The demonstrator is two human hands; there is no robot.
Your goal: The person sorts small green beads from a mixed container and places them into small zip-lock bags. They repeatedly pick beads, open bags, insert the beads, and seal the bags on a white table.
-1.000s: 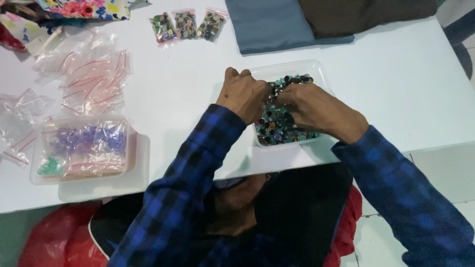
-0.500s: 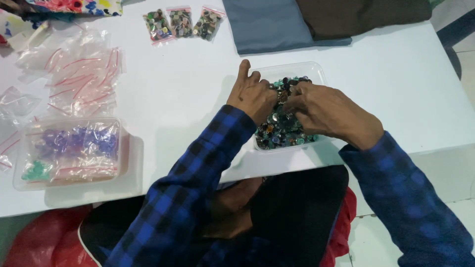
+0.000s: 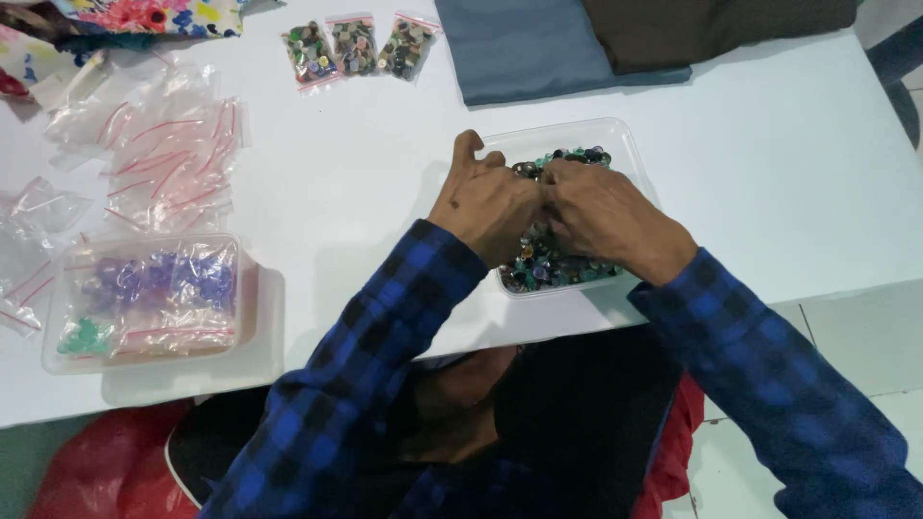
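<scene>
Both hands are bunched with fingertips drawn together over the beads: the left hand (image 3: 486,207) and the right hand (image 3: 601,216) touch at the knuckles, fingers curled down into the clear tray (image 3: 630,144), which sits on the white table (image 3: 798,163) at about 12 o'clock from the body. Whether either pinch has closed on a bead I cannot tell, since the fingertips are hidden behind the backs of the hands.

To do this sorting well, I judge it best to keep the wrists low over the tray so a slipped bead falls back among the mixed beads (image 3: 553,269) (dark, green and blue, too many and too small to count), and to lift one piece at a time.

At 9 o'clock stands one lidded plastic box (image 3: 144,298) with purple and green pieces inside. Beyond it, toward 10 o'clock, lies a loose heap of empty zip bags (image 3: 168,159) with red seals; their number is unclear. At 11 o'clock, far off, three small filled bags (image 3: 356,46) lie in a row. At 1 o'clock lie two folded cloths: one blue cloth (image 3: 538,48) and one brown cloth (image 3: 711,29).
</scene>
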